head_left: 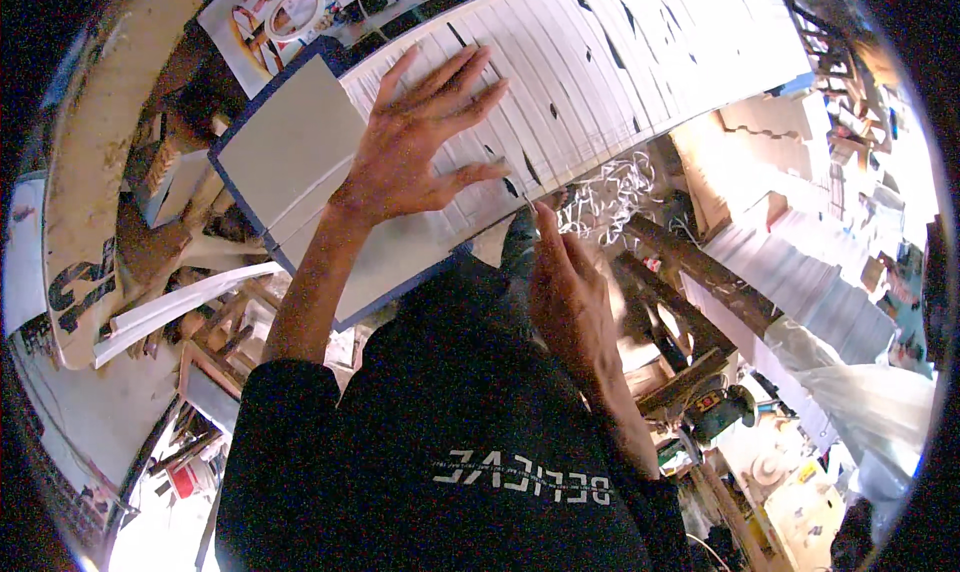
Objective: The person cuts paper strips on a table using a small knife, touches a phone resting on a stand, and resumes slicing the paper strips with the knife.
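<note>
My left hand (425,142) lies with fingers spread on a long row of white paper strips or booklets (590,72), set side by side with dark gaps between some of them. Beneath the row's left end shows a grey board (290,122) with dark blue edging. At the near edge of the row, my right hand (570,282) is closed around a thin, pointed tool (531,203). The tool's tip meets the edge near my left thumb. Most of the tool is hidden in the fingers, so its exact kind cannot be told.
Curly white paper shreds (615,197) lie below the row's near edge. Stacked paper sheets (800,272) stand at the right, beside translucent plastic sheeting (850,392). A printed picture sheet with a white tape roll (297,14) is at the far left. Wooden beams (700,282) cross underneath.
</note>
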Available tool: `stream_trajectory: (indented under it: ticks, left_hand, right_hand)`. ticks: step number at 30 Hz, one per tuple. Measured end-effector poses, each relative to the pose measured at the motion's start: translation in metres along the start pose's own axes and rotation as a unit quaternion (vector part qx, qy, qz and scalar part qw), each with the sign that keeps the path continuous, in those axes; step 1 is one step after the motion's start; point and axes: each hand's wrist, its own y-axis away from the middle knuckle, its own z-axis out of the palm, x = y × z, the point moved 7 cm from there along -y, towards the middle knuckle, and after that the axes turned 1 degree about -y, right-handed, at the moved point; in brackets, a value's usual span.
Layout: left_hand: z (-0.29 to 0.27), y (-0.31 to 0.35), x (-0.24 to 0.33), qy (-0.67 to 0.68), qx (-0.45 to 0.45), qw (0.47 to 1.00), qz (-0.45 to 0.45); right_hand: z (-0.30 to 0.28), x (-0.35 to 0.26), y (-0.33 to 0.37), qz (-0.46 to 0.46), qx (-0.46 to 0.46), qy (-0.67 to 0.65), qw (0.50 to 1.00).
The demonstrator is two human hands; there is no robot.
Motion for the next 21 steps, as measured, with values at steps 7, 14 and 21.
stream_trajectory:
  ticks: [7,14,21]
  left_hand:
    - [-0.001,-0.001,-0.001,0.011,0.019,1.0,-0.008]
    - [-0.002,0.0,-0.003,0.005,0.026,1.0,-0.013]
    - [0.0,-0.002,-0.002,0.01,0.024,1.0,0.001]
  right_hand:
    - [-0.002,-0.006,0.004,0.003,0.021,0.056,0.998]
    - [-0.027,-0.024,0.013,0.048,-0.053,0.092,0.993]
    - [-0.031,-0.029,-0.001,0.066,-0.069,0.089,0.991]
